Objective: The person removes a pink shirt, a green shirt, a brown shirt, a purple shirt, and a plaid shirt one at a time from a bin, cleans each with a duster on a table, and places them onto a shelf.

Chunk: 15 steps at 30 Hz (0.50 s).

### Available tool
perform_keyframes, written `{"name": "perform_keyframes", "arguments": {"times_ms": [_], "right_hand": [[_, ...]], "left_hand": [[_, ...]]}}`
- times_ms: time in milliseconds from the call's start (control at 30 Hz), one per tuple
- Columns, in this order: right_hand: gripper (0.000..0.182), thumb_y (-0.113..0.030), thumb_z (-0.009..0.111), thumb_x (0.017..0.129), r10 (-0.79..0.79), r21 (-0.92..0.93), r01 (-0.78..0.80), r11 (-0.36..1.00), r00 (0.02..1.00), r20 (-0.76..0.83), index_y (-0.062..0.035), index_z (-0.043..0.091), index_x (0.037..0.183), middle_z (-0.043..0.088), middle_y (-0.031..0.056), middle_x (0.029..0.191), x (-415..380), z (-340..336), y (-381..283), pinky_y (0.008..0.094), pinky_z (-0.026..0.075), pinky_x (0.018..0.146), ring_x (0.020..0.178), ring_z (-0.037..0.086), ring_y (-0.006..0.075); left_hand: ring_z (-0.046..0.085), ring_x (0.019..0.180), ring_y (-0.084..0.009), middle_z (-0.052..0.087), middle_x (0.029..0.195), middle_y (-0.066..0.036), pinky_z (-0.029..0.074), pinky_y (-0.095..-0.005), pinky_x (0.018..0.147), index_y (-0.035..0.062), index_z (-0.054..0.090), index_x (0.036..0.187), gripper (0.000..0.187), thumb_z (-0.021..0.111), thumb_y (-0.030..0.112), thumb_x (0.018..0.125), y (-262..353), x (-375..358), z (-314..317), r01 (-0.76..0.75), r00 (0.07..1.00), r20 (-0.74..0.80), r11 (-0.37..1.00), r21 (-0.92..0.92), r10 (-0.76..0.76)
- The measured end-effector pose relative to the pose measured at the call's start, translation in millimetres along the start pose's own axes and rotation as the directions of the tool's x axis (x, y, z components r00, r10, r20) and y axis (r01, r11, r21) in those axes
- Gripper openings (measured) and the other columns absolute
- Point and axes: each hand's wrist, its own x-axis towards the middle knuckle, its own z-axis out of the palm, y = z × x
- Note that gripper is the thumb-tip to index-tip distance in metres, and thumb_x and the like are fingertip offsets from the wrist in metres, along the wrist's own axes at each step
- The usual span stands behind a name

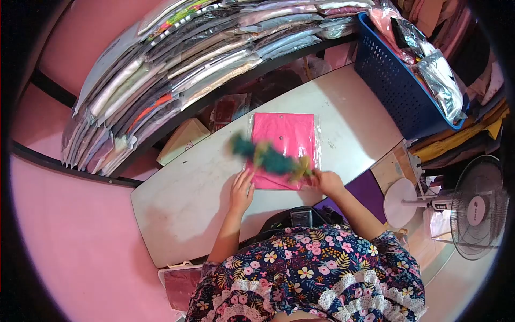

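A folded pink garment (284, 126) in a clear plastic bag lies flat on the white table (204, 198). Over it is a long, fuzzy green and yellow duster (273, 159), smeared by motion, so its exact kind is uncertain. My right hand (326, 182) is closed around the duster's right end, beside the bag's lower right corner. At the bag's lower left edge, my left hand (242, 190) rests with its fingers stretched out, touching or very near the plastic.
Stacks of bagged folded garments (177, 70) fill a shelf along the table's far side. A blue basket (386, 88) of bagged clothes stands at the table's right end. A standing fan (476, 210) is on the right, with piled fabric (461, 139) behind it.
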Motion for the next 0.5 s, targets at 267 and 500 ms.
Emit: {"name": "perform_keyframes", "arguments": {"times_ms": [267,500], "right_hand": [[0.034,-0.039,0.045,0.09,0.078,0.121,-0.068,0.99,0.993,-0.086,-0.0074,0.052,0.101,0.062,0.0233,0.075,-5,-3,-14,0.0524,0.048,0.063,0.073,0.061,0.0416],[0.033,-0.039,0.045,0.09,0.508,0.154,-0.484,0.861,0.828,-0.236,-0.0087,0.047,0.103,0.061,0.0259,0.076,-35,0,43,0.0538,0.047,0.065,0.074,0.06,0.0441]], "left_hand": [[0.044,0.117,-0.031,0.046,0.13,-0.014,0.033,-0.0445,0.099,0.0108,0.052,0.125,0.047,0.061,0.023,0.08,3,-19,29,0.061,0.961,0.244,0.963,0.261,-0.127],[0.036,0.124,-0.0279,0.042,0.134,-0.011,0.024,-0.0481,0.102,0.0127,0.049,0.128,0.051,0.06,0.028,0.08,18,-47,32,-0.012,0.983,0.175,0.945,0.327,-0.048]]}}
